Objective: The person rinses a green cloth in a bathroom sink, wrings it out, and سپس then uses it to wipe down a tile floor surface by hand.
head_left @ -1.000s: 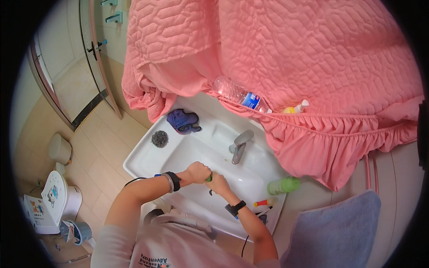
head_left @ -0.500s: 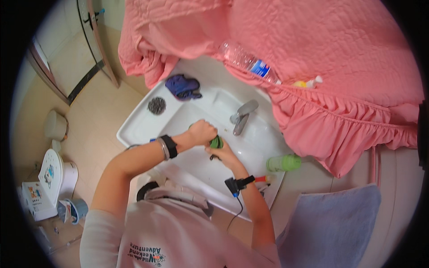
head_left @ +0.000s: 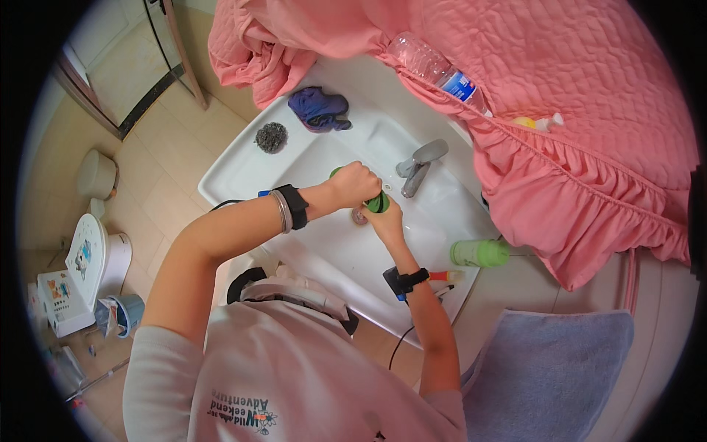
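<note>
Above the white sink (head_left: 309, 254), my left hand (head_left: 355, 186) is closed in a fist around a bunched green cloth (head_left: 378, 203) with dark stripes. A bit of the green also sticks out on the far side of that fist. Lower and to the right, my right hand (head_left: 386, 222) is closed on the same cloth, the two hands nearly touching. Most of the cloth is hidden inside my fingers. Just left of my right hand the round drain (head_left: 359, 216) shows. The grey faucet (head_left: 421, 168) stands to the right, apart from both hands.
On the sink's far-left ledge lie a steel wool scrubber (head_left: 271, 138) and a purple-blue cloth (head_left: 319, 109). At right lies a green bottle (head_left: 479, 253). A pink quilted cover (head_left: 574, 191) holds a clear plastic bottle (head_left: 434, 68). A blue towel (head_left: 549, 376) hangs nearer me.
The view has shifted, so the sink and hands sit higher and further right in it. A dark end hanging below my right hand no longer shows; the drain is now visible.
</note>
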`<act>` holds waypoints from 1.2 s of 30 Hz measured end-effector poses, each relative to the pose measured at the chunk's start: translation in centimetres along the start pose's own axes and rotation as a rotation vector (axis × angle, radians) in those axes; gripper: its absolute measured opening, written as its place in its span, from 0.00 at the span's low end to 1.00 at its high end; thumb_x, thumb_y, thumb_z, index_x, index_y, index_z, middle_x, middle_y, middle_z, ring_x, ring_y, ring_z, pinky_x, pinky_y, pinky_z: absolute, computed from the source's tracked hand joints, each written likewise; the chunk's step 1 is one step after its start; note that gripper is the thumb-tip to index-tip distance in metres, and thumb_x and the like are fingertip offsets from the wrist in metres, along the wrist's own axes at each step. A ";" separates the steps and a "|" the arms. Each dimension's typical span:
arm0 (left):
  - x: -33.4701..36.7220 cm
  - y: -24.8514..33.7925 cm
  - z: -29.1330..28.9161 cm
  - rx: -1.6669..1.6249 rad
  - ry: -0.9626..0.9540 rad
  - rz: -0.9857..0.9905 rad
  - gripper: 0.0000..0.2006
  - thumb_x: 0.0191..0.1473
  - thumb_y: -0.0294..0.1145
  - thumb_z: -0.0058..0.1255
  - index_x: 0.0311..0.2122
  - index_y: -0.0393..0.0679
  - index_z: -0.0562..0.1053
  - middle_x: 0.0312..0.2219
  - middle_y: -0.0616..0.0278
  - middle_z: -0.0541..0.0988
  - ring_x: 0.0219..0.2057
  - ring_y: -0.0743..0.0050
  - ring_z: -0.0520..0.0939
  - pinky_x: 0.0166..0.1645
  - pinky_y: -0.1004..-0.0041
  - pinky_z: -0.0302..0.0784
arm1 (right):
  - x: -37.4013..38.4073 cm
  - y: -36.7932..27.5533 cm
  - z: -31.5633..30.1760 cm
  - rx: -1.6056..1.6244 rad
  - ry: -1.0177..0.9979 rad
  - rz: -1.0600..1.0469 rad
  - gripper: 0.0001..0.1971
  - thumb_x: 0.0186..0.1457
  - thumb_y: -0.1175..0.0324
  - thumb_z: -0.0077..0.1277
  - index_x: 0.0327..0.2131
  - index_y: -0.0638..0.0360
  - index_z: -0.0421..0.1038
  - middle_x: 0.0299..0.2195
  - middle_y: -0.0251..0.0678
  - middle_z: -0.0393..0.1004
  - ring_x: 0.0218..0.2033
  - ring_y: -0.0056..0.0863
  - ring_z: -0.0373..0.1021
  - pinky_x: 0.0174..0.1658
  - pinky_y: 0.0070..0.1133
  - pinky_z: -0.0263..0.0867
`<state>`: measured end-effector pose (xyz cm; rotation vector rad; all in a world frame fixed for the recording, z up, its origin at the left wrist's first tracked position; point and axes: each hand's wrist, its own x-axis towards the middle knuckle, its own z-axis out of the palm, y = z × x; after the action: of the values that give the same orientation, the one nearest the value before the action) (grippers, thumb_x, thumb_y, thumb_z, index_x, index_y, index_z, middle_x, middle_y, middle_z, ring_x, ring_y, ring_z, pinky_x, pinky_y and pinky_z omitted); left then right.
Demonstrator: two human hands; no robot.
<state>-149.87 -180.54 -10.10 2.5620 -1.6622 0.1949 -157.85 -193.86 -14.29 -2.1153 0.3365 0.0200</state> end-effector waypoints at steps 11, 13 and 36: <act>-0.2 -0.3 0.2 -0.008 0.046 -0.048 0.04 0.37 0.27 0.49 0.22 0.40 0.69 0.15 0.59 0.75 0.18 0.63 0.78 0.24 0.69 0.73 | -0.2 -0.2 1.0 0.081 0.097 -0.056 0.12 0.43 0.69 0.57 0.29 0.68 0.69 0.23 0.39 0.74 0.26 0.23 0.68 0.32 0.22 0.64; -0.5 -0.5 0.1 -0.011 0.047 -0.062 0.04 0.37 0.28 0.49 0.22 0.40 0.69 0.16 0.59 0.75 0.18 0.63 0.78 0.25 0.69 0.73 | -0.4 -1.1 1.2 0.121 0.103 -0.052 0.12 0.43 0.69 0.57 0.29 0.68 0.69 0.23 0.39 0.74 0.26 0.23 0.68 0.32 0.22 0.63; -11.1 2.6 2.6 -0.074 0.157 -0.419 0.03 0.35 0.31 0.51 0.19 0.45 0.72 0.16 0.62 0.76 0.19 0.68 0.78 0.25 0.71 0.71 | -7.0 -2.3 6.0 0.331 -0.458 0.089 0.20 0.42 0.71 0.60 0.38 0.63 0.64 0.29 0.30 0.68 0.29 0.17 0.64 0.31 0.16 0.62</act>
<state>-156.61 -171.92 -14.31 2.6838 -1.0316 0.2882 -163.31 -186.06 -14.63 -1.7055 0.1447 0.4624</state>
